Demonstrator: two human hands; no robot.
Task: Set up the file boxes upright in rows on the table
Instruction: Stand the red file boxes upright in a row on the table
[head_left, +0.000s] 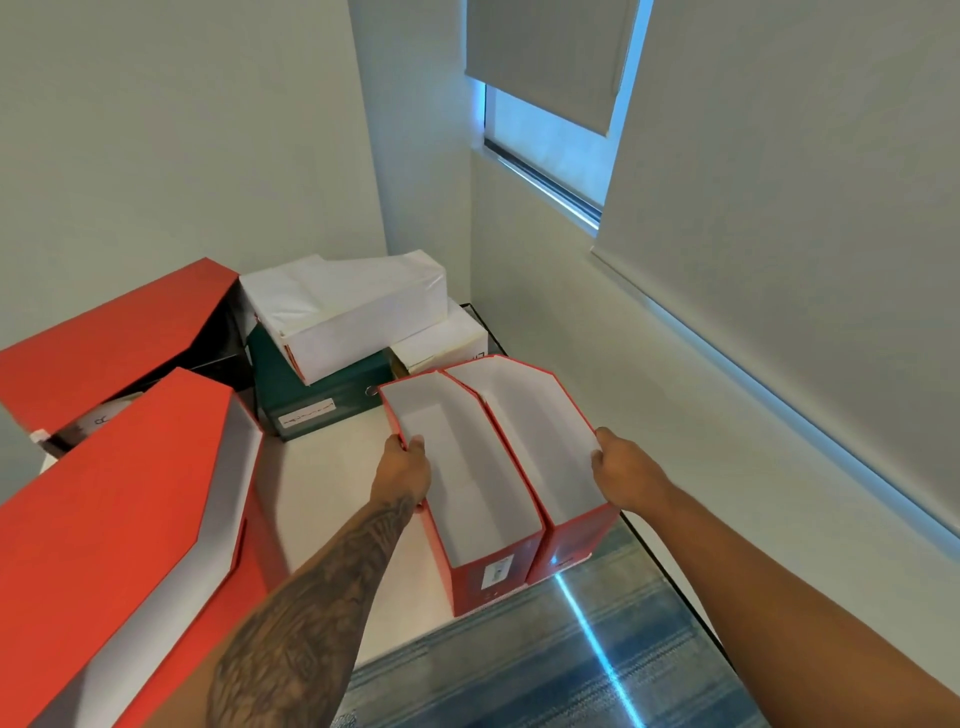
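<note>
Head view, single frame. Left hand (402, 467) gripped the left wall of the left file box (467, 467), thumb hooked over the rim and into the white inside. Right hand (626, 473) gripped the right wall of the right file box (540, 441) in the same way, fingers curled on the outer face. Both forearms reached forward; the left one carried a tattoo.

The two red boxes stood upright and side by side, inner walls touching, open tops toward the camera and slanted cut-outs at the far end. Their short near faces sat at the front edge of the white table (332, 467) — the left one bore a small white label.

Left of the pair, apart from it, a near red file box (130, 519) showed its white inside turned to the right. Behind it a far red file box (104, 338) sat tilted.

At the back of the table: a green box (311, 400) with a label strip, a white box (343, 312) stacked on it, a second white box (447, 338) just beside. Above — a window (545, 150) with its blind (545, 62) partly down.
</note>
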